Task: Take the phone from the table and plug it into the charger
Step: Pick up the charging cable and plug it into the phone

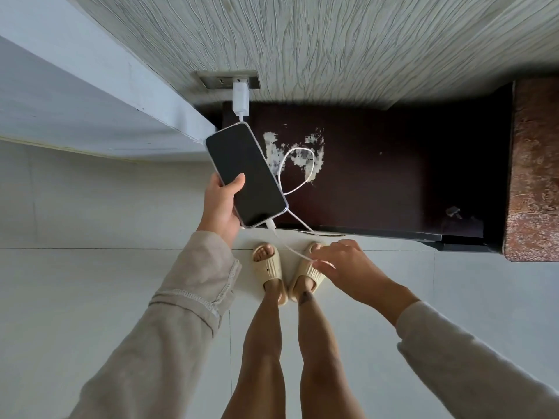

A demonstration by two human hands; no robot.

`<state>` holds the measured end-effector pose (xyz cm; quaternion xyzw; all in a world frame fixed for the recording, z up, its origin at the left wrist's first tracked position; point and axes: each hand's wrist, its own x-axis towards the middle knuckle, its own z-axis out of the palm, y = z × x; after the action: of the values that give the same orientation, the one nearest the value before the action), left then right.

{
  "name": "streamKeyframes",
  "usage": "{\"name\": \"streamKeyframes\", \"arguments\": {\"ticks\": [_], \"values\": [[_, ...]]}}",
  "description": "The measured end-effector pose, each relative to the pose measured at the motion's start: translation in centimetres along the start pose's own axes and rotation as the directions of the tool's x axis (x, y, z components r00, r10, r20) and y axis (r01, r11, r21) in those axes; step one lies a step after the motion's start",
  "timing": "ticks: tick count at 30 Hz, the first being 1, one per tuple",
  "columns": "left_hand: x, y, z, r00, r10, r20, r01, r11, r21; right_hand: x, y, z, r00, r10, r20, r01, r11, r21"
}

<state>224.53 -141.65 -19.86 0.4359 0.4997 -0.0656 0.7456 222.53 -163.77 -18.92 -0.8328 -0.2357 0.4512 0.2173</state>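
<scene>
View from above, looking down past both arms to the floor. The left hand [222, 207] holds the phone [245, 174] above the near left corner of the dark tabletop [378, 176], fingers closed around its lower edge with the thumb lying on the black screen; the phone is tilted, screen up, its top end toward the wall. A white cable [298, 169] is plugged into the phone's bottom end, and it loops over the tabletop beside a patch of worn white marks. A white charger [240, 99] sits in the wall socket [228, 80] just beyond the phone's top end. The right hand [341, 264] hovers lower, near the front edge of the tabletop, with the fingertips pinched on a stretch of the cable that runs down from the phone's connector. Both sleeves are light beige. Beneath the hands, bare legs and two cream slippers [286, 272] stand on the pale tiled floor [90, 267]. A brown patterned surface lies at the right edge.
</scene>
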Motion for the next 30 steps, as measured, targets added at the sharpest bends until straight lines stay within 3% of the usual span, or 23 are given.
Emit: {"name": "streamKeyframes", "arguments": {"ticks": [2, 5, 9, 14, 20, 24, 30], "values": [[0.1, 0.0, -0.1, 1.000, 0.025, -0.010, -0.024, 0.998, 0.064, 0.1, 1.4, 0.4, 0.996, -0.061, 0.063, 0.076, 0.963, -0.260], [0.2, -0.6, 0.2, 0.999, 0.015, 0.029, -0.019, 0.990, 0.142, 1.2, 3.0, 0.7, 0.993, -0.113, 0.043, 0.120, 0.918, -0.377], [1.5, -2.3, 0.7, 0.995, -0.012, 0.099, -0.013, 0.967, 0.253, 3.3, 3.4, 0.0, 0.982, -0.184, -0.037, 0.156, 0.907, -0.391], [4.7, -5.2, 2.2, 0.988, -0.100, 0.115, 0.050, 0.927, 0.371, 4.9, 4.9, 0.0, 0.957, -0.236, -0.171, 0.183, 0.944, -0.275], [10.2, -8.4, 3.5, 0.990, -0.139, 0.035, 0.113, 0.907, 0.405, 6.9, 8.5, 0.8, 0.962, -0.195, -0.193, 0.145, 0.959, -0.244], [12.6, -9.5, 3.3, 0.986, -0.169, -0.008, 0.161, 0.921, 0.355, 8.3, 9.8, 1.7, 0.979, -0.158, -0.129, 0.116, 0.952, -0.284], [14.6, -10.3, 2.8, 0.985, -0.165, -0.051, 0.172, 0.907, 0.384, 9.6, 10.8, 3.5, 0.993, -0.032, -0.113, 0.014, 0.987, -0.159]]}}
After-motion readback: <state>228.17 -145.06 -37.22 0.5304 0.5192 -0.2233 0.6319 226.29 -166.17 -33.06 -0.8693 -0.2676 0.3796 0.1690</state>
